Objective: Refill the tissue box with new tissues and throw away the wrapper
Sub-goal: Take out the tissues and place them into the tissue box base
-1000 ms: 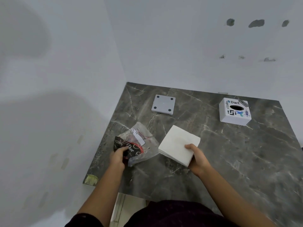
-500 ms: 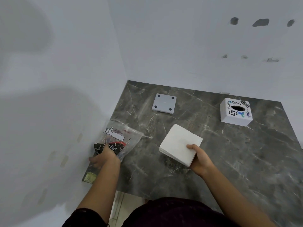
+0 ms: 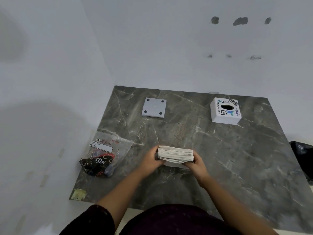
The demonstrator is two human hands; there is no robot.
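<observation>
Wrapper (image 3: 105, 155) now lies released at the table's (image 3: 237, 158) left edge, and the left hand (image 3: 150, 159) has joined the right hand (image 3: 197, 164) on the tissue stack (image 3: 175, 154), fingers pressed against both ends, apparently lifted. Tissue box (image 3: 225, 111) sits far right, seemingly empty; its grey base plate (image 3: 154, 107) lies apart.

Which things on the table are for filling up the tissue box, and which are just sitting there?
For the job:
- stack of tissues, held between the left hand and right hand
- white tissue box
- square grey plate, probably the box's bottom
- empty wrapper
- black bin bag, likely for the wrapper

Just lying about:
- yellowish sticker on the table corner
</observation>
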